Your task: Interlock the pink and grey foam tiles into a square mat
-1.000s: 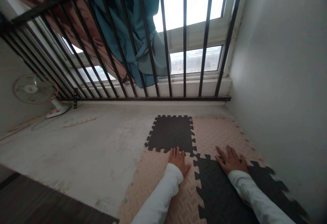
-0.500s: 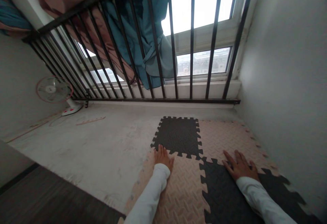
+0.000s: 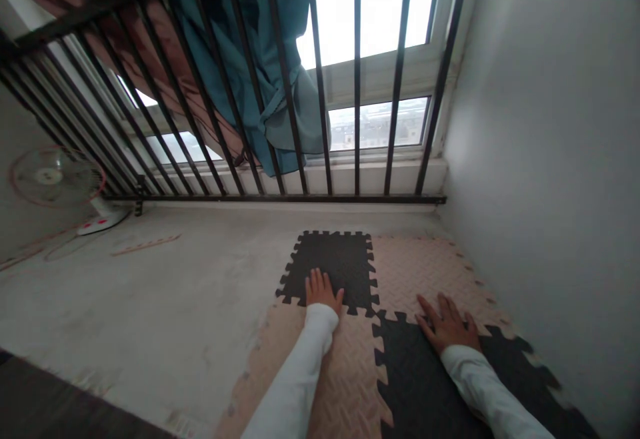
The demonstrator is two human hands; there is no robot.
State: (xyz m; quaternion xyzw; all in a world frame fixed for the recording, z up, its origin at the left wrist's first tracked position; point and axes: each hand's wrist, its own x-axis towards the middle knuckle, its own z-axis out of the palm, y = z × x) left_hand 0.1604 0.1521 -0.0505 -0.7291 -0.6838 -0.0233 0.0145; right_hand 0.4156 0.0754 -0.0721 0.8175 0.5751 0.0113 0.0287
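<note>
Four-cornered foam mat tiles with toothed edges lie joined on the pale floor. My left hand (image 3: 323, 290) rests flat, fingers spread, over the seam between the far black foam tile (image 3: 345, 255) and the near beige foam tile (image 3: 353, 359). My right hand (image 3: 449, 325) lies open with spread fingers across the joint of the far beige foam tile (image 3: 415, 262) and the near black foam tile (image 3: 415, 372). Neither hand holds anything. My sleeves and forearms hide parts of the near tiles.
A dark metal railing (image 3: 280, 197) runs along the window side, with teal and pink curtains (image 3: 285, 105) behind it. At the far left stands a fan (image 3: 103, 219) on the pale floor (image 3: 200, 279). A white wall (image 3: 540, 159) rises on the right.
My left hand has slid forward from the seam's near side onto the far black tile. My right hand stays at its joint. The view has turned slightly right.
</note>
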